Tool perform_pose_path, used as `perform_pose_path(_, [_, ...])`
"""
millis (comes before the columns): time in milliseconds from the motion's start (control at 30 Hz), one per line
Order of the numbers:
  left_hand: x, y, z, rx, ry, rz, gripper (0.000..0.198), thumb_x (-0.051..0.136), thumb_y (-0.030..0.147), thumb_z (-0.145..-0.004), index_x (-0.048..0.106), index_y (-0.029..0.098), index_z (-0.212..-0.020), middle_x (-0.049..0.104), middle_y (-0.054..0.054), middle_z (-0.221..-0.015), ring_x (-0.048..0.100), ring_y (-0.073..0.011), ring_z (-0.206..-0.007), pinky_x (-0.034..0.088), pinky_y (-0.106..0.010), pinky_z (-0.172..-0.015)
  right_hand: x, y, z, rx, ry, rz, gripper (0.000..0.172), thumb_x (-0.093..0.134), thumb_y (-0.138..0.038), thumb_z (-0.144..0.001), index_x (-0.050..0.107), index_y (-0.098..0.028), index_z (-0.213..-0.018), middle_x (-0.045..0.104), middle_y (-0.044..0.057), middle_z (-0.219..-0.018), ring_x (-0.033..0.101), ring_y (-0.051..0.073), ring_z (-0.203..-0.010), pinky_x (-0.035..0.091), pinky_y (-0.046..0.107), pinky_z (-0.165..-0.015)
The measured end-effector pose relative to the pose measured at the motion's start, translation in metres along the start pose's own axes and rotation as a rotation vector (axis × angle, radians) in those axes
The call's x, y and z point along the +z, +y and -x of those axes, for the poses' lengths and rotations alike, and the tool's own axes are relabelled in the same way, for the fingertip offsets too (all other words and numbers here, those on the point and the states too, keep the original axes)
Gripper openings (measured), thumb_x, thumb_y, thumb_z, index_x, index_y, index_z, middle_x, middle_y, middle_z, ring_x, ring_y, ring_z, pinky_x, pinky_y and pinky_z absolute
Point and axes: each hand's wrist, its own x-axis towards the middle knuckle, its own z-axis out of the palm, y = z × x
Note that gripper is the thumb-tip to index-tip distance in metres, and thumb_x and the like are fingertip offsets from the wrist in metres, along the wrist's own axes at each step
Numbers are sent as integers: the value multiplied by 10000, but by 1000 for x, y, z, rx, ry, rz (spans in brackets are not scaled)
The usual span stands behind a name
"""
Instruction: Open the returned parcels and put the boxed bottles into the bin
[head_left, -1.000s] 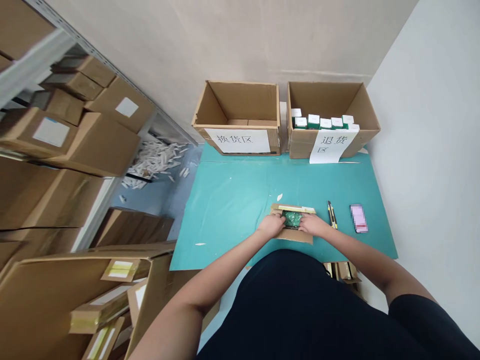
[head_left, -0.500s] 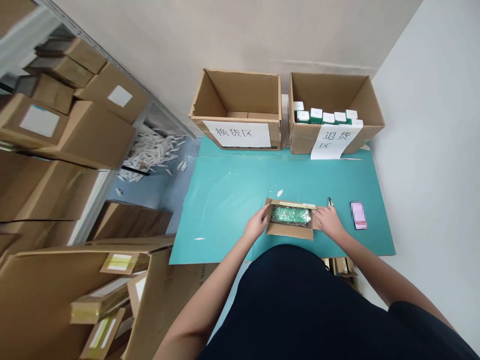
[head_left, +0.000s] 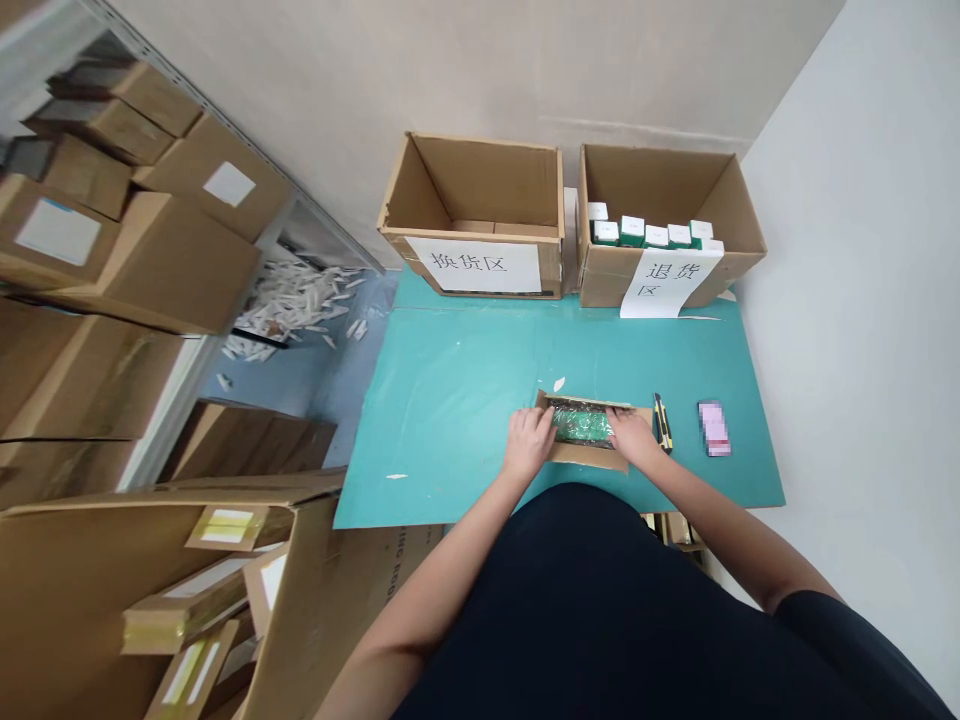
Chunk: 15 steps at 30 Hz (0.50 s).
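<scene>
An opened small cardboard box point(head_left: 589, 456) lies near the table's front edge with its flaps spread. Inside it sits a green package point(head_left: 583, 424) in clear, shiny plastic wrap, probably bubble wrap. My left hand point(head_left: 531, 438) reaches over the box's left end, its fingers curled onto that end of the package. At the opposite end, my right hand point(head_left: 631, 436) has its fingers bent down against the package. The fingertips are partly hidden inside the box. A yellow-and-black utility knife point(head_left: 662, 424) rests on the table just right of my right hand.
A phone point(head_left: 714, 428) lies farther right on the green table point(head_left: 465, 390). At the back stand two labelled cartons, the left carton point(head_left: 480, 180) and the right carton point(head_left: 660, 170), which holds several green-white boxes. A large carton point(head_left: 315, 570) with small parcels and stacked shelf boxes point(head_left: 180, 250) fill the left.
Both hands have moved from the box's flaps inward to the ends of the wrapped package. The utility knife, partly covered by my right hand before, is now more exposed.
</scene>
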Motion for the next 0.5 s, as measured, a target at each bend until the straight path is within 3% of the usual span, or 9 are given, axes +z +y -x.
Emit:
perform_pose_path(133, [17, 11, -3, 142, -211, 90, 390, 455, 262, -987, 583, 252, -1356, 687, -114, -1112, 635, -269, -1100, 488, -408, -993, 4, -10, -8, 17, -12, 20, 567, 650, -205, -869, 545, -141, -1423, 728, 232, -1170, 612, 368, -1210, 406, 490, -1038])
perform_pose_path(267, [37, 22, -19, 214, -378, 73, 657, 643, 244, -874, 435, 231, -1497, 564, -140, -1432, 551, -302, -1302, 455, -392, -1057, 6, -9, -11, -39, 0, -83, 589, 624, -151, -872, 523, -212, -1449, 671, 156, -1337, 599, 317, -1264, 412, 427, -1078])
perform_pose_path(400, [50, 29, -41, 259, -375, 23, 704, 670, 193, -842, 414, 235, -1497, 481, -164, -1524, 463, -323, -1398, 356, -471, -1147, 8, -4, -17, -36, -19, -175, 662, 662, -151, -846, 475, -195, -1479, 526, 167, -1505, 532, 317, -1352, 407, 416, -1113])
perform_pose_path(500, [55, 30, -53, 253, -360, -7, 699, 710, 181, -813, 444, 235, -1457, 513, -173, -1492, 454, -345, -1395, 328, -518, -1148, 9, -5, -24, 26, -44, -162, 715, 699, -187, -833, 438, -176, -1498, 511, 204, -1507, 572, 335, -1309, 438, 416, -1085])
